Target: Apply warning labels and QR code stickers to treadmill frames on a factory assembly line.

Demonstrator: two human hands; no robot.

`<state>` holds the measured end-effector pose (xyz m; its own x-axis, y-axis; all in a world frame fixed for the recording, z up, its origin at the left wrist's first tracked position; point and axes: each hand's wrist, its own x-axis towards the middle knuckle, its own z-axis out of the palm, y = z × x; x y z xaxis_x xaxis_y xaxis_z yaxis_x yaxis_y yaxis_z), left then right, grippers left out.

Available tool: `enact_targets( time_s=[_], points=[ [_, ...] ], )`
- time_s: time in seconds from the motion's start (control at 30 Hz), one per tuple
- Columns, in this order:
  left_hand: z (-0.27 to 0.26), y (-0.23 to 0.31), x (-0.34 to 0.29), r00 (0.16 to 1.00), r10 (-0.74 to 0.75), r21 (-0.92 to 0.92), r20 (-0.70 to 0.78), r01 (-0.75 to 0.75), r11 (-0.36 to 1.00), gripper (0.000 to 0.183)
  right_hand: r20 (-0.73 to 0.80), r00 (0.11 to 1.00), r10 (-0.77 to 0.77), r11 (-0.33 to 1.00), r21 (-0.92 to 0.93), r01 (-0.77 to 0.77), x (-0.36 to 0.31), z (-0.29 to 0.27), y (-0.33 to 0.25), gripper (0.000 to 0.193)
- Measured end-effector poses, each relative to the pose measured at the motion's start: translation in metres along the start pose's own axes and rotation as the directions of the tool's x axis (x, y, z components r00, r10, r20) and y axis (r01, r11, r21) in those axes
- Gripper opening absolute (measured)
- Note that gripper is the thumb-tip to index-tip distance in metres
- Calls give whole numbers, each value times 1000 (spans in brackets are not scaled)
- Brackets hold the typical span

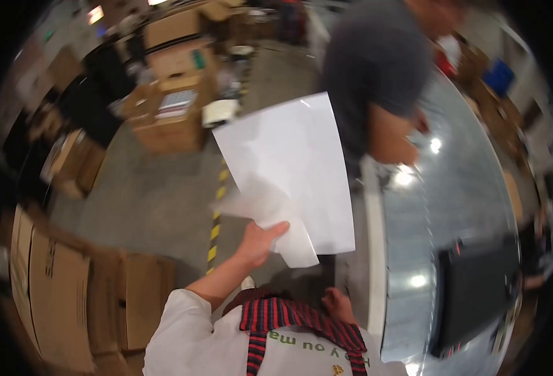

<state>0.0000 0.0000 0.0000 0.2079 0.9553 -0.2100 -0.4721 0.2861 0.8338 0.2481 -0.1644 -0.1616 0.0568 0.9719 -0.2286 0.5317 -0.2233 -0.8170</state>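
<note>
My left hand (260, 243) is closed on white sheets, its thumb pressed on top of them. A large white sheet (289, 147) stretches away from the hand, almost flat. Over its near part lies a smaller, thinner white sheet (298, 243), blurred along its left side. My right hand (340, 305) hangs low by my waist, next to the red and black striped cloth (282, 313) over my white shirt. It is apart from the sheets; its fingers are too blurred and partly hidden to make out.
A long grey worktable (408, 213) runs along my right, with a black case (477, 297) on it. Beside it stands a person in a dark shirt (373, 69). Cardboard boxes (57, 288) stand at near left; an open carton (170, 135) sits beyond yellow-black floor tape (213, 241).
</note>
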Motion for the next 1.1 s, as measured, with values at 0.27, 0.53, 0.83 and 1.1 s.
enact_targets(
  time_s=[0.27,0.53,0.83,1.1],
  points=[
    [-278,34,73,937,-26,-287,-348,-80,955,41,342,906,247,831,-556,-16,157,129,-32,29],
    [-361,151,176,899,-201,-490,-389,-17,872,31,346,914,210,887,-462,-29,335,204,23,37],
    [-494,285,313,578,83,-33,-812,-187,982,32,470,878,93,900,-416,127,656,278,-179,26],
    [-632,378,386,430,100,-19,-897,-265,964,42,412,908,-76,982,-127,139,840,369,-390,17]
  ],
)
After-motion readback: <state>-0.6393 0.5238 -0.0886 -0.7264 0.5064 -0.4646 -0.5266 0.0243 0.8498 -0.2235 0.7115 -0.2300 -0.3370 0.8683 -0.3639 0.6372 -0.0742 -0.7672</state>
